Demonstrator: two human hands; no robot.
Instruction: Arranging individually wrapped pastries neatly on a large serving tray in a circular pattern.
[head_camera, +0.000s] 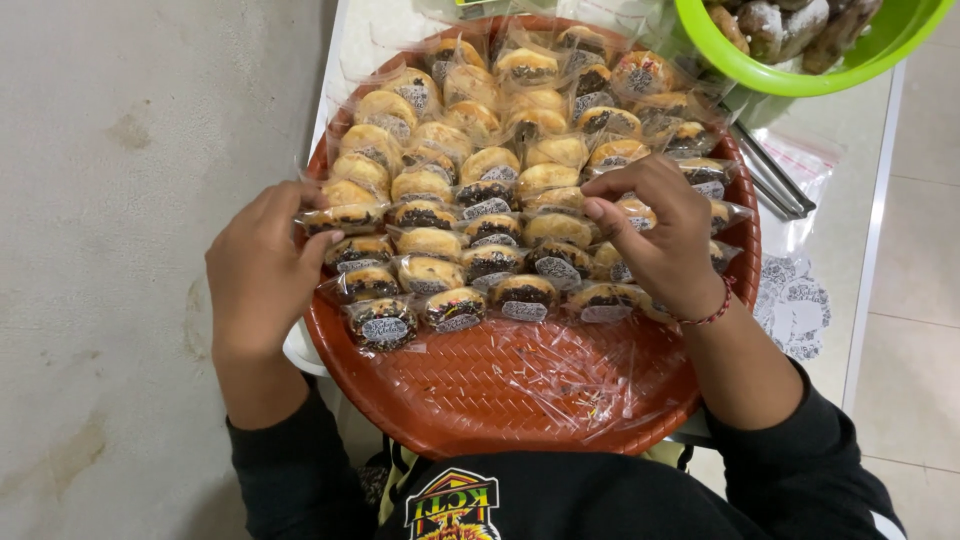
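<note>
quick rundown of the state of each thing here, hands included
left hand: pinching a wrapped pastry at the tray's left edge
right hand: fingers bent, resting on wrapped pastries
round tray: back filled with pastry rows, front strip bare
green bowl: holding dark coated pieces
tongs: lying on the table
sticker sheets: flat beside the tray

The round woven tray (520, 385) sits on the table (850, 215), directly before the person. Rows of wrapped pastries (480, 180) fill the tray's far half; loose wrappers (570, 375) lie on its near half. Beyond the tray's far right edge stands a bowl (800, 60). Tongs (775, 180) and sticker sheets (795, 305) lie right of the tray.
</note>
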